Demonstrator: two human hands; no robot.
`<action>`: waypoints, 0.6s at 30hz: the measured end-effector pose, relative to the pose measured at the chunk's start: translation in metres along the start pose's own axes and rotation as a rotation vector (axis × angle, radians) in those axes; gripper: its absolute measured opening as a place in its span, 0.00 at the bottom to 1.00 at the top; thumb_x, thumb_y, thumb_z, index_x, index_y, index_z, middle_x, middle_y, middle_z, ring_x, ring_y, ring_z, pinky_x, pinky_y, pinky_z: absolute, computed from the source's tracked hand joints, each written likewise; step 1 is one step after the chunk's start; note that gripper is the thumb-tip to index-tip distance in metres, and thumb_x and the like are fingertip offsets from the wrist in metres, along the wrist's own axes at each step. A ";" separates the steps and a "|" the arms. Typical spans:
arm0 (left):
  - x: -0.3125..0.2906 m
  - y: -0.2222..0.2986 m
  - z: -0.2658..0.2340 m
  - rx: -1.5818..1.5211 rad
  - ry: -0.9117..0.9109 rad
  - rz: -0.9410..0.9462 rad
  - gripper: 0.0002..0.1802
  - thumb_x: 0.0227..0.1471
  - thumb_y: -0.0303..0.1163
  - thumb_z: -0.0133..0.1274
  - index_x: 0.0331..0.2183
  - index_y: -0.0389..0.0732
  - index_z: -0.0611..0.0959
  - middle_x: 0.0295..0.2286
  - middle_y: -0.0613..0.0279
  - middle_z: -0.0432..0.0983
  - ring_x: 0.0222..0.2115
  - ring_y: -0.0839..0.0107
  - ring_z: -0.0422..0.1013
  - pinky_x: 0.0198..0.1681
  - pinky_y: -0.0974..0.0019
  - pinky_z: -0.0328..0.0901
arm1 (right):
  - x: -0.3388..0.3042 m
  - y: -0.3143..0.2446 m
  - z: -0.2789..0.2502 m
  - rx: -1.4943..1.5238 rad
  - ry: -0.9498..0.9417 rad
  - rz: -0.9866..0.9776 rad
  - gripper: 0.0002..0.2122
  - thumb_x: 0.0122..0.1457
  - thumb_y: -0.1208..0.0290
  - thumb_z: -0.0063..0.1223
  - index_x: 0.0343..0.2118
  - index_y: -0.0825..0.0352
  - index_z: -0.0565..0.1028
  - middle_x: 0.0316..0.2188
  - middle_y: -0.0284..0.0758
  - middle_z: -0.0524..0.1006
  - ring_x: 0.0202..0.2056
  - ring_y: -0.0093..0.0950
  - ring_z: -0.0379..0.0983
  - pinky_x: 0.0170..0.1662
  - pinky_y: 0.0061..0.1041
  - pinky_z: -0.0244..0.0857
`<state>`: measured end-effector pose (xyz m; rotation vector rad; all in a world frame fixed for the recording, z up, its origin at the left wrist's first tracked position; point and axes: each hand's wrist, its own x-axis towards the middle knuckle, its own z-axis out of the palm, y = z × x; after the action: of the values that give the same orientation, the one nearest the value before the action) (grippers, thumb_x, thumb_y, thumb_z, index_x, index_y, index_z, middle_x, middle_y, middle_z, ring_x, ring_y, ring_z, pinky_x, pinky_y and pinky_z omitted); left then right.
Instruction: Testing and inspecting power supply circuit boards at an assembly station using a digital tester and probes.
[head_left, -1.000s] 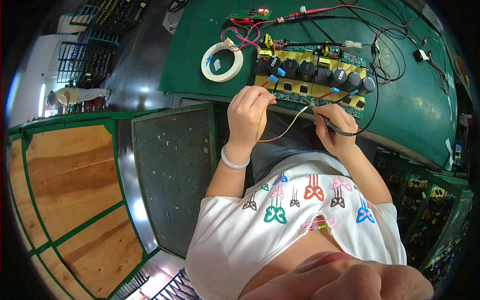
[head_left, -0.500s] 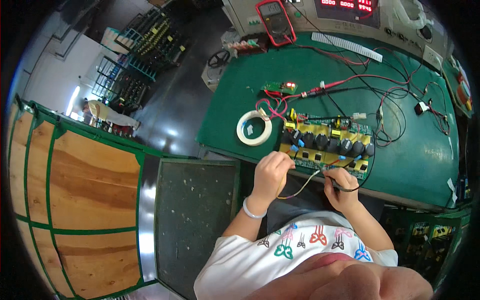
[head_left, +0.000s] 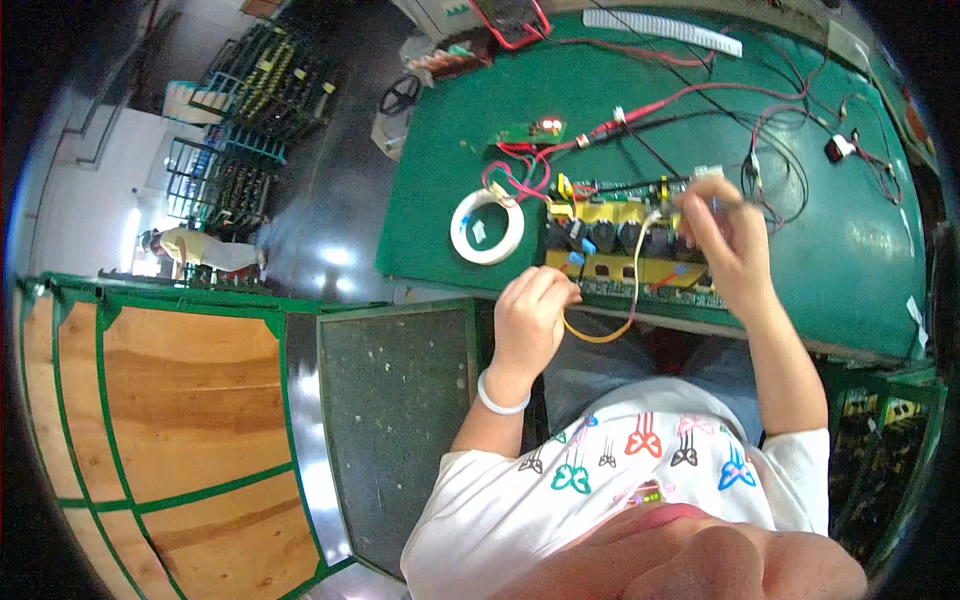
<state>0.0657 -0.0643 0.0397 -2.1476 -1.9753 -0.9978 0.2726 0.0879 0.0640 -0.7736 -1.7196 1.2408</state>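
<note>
A circuit board (head_left: 612, 273) with yellow heatsink plates and several black round parts lies near the bench's front edge. My left hand (head_left: 532, 318) is closed in a pinch at the board's front left corner, holding one end of a thin yellow wire (head_left: 598, 340). From there the wire sags below the board's edge and rises across it to a pale end by my right hand (head_left: 735, 245). My right hand is over the board's right part, its fingers bent together around that end. Motion blur and the fingers hide the exact grip.
A roll of white tape (head_left: 461, 228) lies left of the circuit board. Behind it sits a small green board (head_left: 528, 132) with a lit red display. Red and black leads (head_left: 690, 92) cross the green bench (head_left: 835, 280). A red-edged meter (head_left: 541, 30) stands at the back.
My right hand has moved up and away from the board's front edge to over its right part, drawing the yellow wire's end along. My left hand still pinches near the front left corner.
</note>
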 end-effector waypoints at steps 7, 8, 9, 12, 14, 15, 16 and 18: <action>0.007 0.001 0.002 -0.013 -0.023 -0.010 0.09 0.35 0.15 0.60 0.25 0.34 0.81 0.26 0.56 0.76 0.29 0.57 0.75 0.31 0.59 0.70 | 0.036 0.015 0.007 -0.158 0.024 0.018 0.10 0.66 0.66 0.52 0.35 0.71 0.73 0.16 0.32 0.68 0.20 0.19 0.61 0.25 0.24 0.56; 0.007 -0.001 0.002 -0.017 -0.025 -0.011 0.09 0.35 0.15 0.60 0.25 0.34 0.81 0.26 0.56 0.76 0.29 0.57 0.75 0.31 0.59 0.70 | 0.037 0.013 0.012 -0.196 0.048 0.026 0.11 0.65 0.67 0.52 0.35 0.72 0.73 0.16 0.36 0.69 0.19 0.23 0.61 0.25 0.26 0.57; 0.007 -0.001 0.002 -0.019 -0.026 -0.011 0.09 0.35 0.15 0.60 0.25 0.34 0.81 0.26 0.56 0.76 0.29 0.57 0.75 0.31 0.60 0.70 | 0.039 0.011 0.014 -0.196 0.048 0.035 0.11 0.65 0.67 0.52 0.35 0.72 0.73 0.16 0.36 0.69 0.19 0.23 0.61 0.25 0.26 0.57; 0.009 -0.003 0.003 -0.037 -0.035 -0.007 0.10 0.35 0.15 0.61 0.26 0.34 0.81 0.26 0.56 0.75 0.28 0.57 0.75 0.31 0.60 0.70 | 0.044 0.013 0.014 -0.253 0.078 0.026 0.10 0.67 0.67 0.49 0.34 0.70 0.72 0.18 0.28 0.68 0.21 0.17 0.59 0.25 0.22 0.54; 0.009 -0.002 0.002 -0.038 -0.044 -0.007 0.10 0.35 0.15 0.61 0.26 0.34 0.81 0.26 0.56 0.75 0.28 0.57 0.75 0.31 0.60 0.70 | 0.050 0.022 0.013 -0.307 0.127 -0.032 0.10 0.67 0.68 0.50 0.34 0.71 0.71 0.17 0.31 0.67 0.20 0.19 0.58 0.25 0.24 0.54; 0.009 -0.001 0.002 -0.041 -0.051 -0.015 0.10 0.35 0.15 0.61 0.26 0.34 0.81 0.26 0.56 0.75 0.29 0.57 0.75 0.31 0.60 0.70 | 0.050 0.024 0.013 -0.308 0.128 -0.026 0.10 0.67 0.68 0.50 0.34 0.71 0.71 0.17 0.31 0.67 0.20 0.19 0.58 0.25 0.24 0.54; 0.009 0.000 0.001 -0.045 -0.059 -0.023 0.09 0.35 0.16 0.61 0.26 0.34 0.81 0.26 0.56 0.75 0.29 0.57 0.75 0.31 0.60 0.70 | 0.051 0.024 0.013 -0.370 0.113 -0.057 0.10 0.67 0.68 0.50 0.33 0.71 0.70 0.17 0.33 0.67 0.20 0.22 0.58 0.25 0.25 0.55; 0.008 -0.002 0.001 -0.050 -0.061 -0.023 0.09 0.36 0.16 0.62 0.26 0.35 0.81 0.26 0.56 0.76 0.29 0.57 0.75 0.31 0.60 0.69 | 0.052 0.027 0.014 -0.434 0.097 -0.082 0.11 0.66 0.68 0.51 0.33 0.72 0.70 0.17 0.35 0.67 0.19 0.24 0.58 0.25 0.27 0.55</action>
<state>0.0638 -0.0563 0.0415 -2.2113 -2.0279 -1.0072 0.2373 0.1348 0.0510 -0.9850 -1.9441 0.7675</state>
